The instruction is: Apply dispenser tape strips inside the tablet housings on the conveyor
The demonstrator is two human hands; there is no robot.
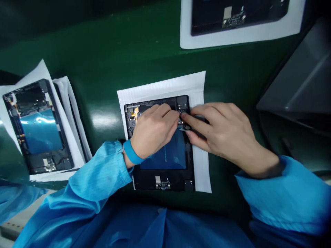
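In front of me lies an opened tablet (162, 174), its blue battery (170, 151) and circuit parts exposed, on a white foam sheet (203, 172). My left hand (155, 129), with a blue band at the wrist, reaches over the tablet's upper part. Its fingers are curled and pressed together near the upper right corner; what they pinch is hidden. My right hand (219, 129) comes in from the right, fingertips at the same corner. Near its thumb and finger a small pale strip (183, 130) shows, and I cannot tell whether they grip it.
On the left, another opened tablet (41, 131) rests on stacked white sheets (74, 120). A further tablet (240, 20) lies on white foam at the top right. A dark grey panel (297, 75) stands at the right. The table (103, 79) is green and glossy.
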